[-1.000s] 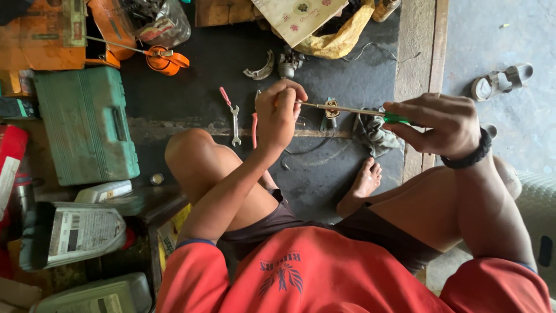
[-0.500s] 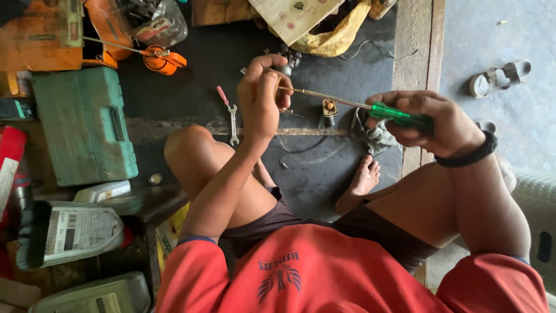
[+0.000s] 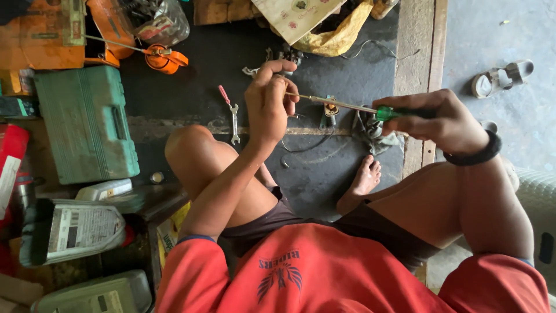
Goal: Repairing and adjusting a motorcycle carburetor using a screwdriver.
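Your hands on a green-handled screwdriver

Your right hand (image 3: pixel 440 119) grips the screwdriver (image 3: pixel 353 107) by its handle; your left hand (image 3: pixel 269 101) pinches something small at its tip, too hidden to identify, above a wrench (image 3: pixel 234 123) and green case (image 3: pixel 87 122) at left.

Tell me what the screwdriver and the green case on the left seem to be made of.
Screwdriver: shaft looks like bare metal, thin and grey with a dull shine; the handle looks like translucent green plastic, mostly hidden inside the right hand. Green case: probably moulded plastic, given its ribbed lid and recessed handle, with a dusty, matt surface.

Red shirt, dark shorts, black wristband (image 3: pixel 476 155).
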